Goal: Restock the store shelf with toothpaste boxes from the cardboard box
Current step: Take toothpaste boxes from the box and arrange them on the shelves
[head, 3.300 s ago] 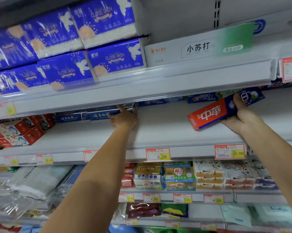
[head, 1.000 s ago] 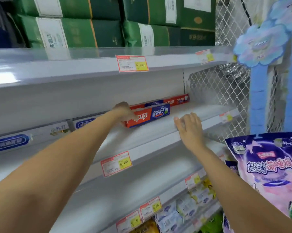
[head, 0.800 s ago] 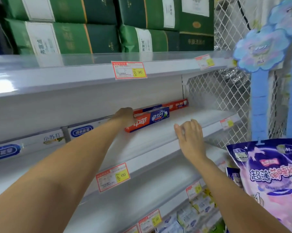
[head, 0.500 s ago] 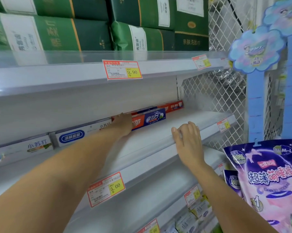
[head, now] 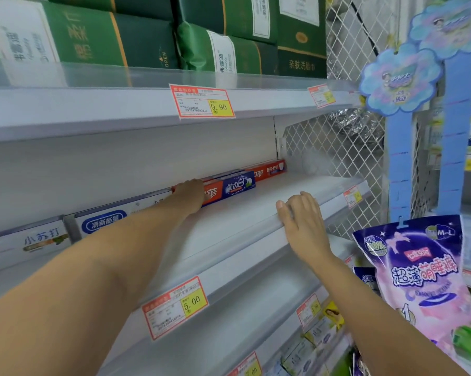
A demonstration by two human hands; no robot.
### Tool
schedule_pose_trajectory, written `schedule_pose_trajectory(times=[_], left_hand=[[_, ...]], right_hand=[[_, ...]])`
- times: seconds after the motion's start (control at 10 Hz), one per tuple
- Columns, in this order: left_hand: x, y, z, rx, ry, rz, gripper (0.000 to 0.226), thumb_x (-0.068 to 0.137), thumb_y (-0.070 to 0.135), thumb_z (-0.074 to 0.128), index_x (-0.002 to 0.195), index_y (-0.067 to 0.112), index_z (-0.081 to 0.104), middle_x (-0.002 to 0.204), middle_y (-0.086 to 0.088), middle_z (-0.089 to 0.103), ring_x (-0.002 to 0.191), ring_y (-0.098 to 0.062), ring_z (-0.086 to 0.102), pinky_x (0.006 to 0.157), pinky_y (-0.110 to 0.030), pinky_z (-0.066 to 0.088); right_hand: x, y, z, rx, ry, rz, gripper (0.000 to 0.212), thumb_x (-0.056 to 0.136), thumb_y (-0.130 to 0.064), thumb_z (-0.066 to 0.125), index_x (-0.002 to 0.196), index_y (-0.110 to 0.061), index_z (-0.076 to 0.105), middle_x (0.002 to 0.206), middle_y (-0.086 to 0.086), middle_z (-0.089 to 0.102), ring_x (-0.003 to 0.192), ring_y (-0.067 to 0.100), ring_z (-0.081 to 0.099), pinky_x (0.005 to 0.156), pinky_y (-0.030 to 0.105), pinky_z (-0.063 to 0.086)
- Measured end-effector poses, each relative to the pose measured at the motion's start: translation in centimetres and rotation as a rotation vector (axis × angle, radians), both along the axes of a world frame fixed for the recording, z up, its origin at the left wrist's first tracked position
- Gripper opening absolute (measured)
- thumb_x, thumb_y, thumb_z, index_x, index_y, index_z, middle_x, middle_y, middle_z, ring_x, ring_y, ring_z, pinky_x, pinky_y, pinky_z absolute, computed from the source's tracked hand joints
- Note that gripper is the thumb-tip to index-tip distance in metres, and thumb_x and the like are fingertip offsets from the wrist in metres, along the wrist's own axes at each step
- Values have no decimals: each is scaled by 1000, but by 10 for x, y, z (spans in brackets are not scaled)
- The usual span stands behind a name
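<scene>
Starting at the far left, white baking-soda toothpaste boxes (head: 41, 240) lie end to end along the back of the middle shelf (head: 256, 204), long sides parallel to the back wall. Next in that line comes the left hand (head: 190, 195), reached deep in with its back toward the camera and resting over the left end of the red-and-blue toothpaste box (head: 230, 186). Its fingers are hidden beyond the hand, so I cannot tell whether they wrap the box or only press on it. The box lies flat on the shelf, its long axis running rightward from the hand and roughly in line with the white row. At its right end and slightly behind it, a second red toothpaste box (head: 268, 170) lies the same way, close to the back corner; whether the two touch I cannot tell. Further right and nearer the front, the right hand (head: 303, 222) lies with fairly straight fingers over the shelf's front lip, holding nothing and apart from the box. The left hand is plainly the nearer one, so squaring the box up probably falls to it, likely by a slide along the box's length or back toward the wall. At the far right hangs a purple pack (head: 413, 270), off the shelf. The cardboard box is out of view.
</scene>
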State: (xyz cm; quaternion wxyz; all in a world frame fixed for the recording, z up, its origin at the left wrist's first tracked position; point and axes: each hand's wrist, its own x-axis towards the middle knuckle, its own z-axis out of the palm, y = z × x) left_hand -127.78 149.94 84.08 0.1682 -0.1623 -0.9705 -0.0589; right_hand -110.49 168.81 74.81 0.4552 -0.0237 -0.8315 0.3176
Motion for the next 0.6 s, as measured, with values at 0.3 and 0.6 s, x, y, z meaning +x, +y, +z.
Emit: schedule_pose_trajectory(times=[0.3,0.6], left_hand=[[15,3,3,-168,28,31,48,95,27,53,135,5,39,128,-16,52,114,-31,51,92,-42,43],[84,17,23,-247,-116,-63,37,91,9,50,127,-2,47,107,-16,58,100,-31,56,79,-31,43]], right_hand=[[-2,4,-1,22,-2,-15,47,90,-60,19,80,-20,40,91,-5,41,118,19,37,108,45,28],[19,3,18,-56,-257,116,41,99,-43,36,123,-13,50,150,9,32,144,20,15,113,27,10]])
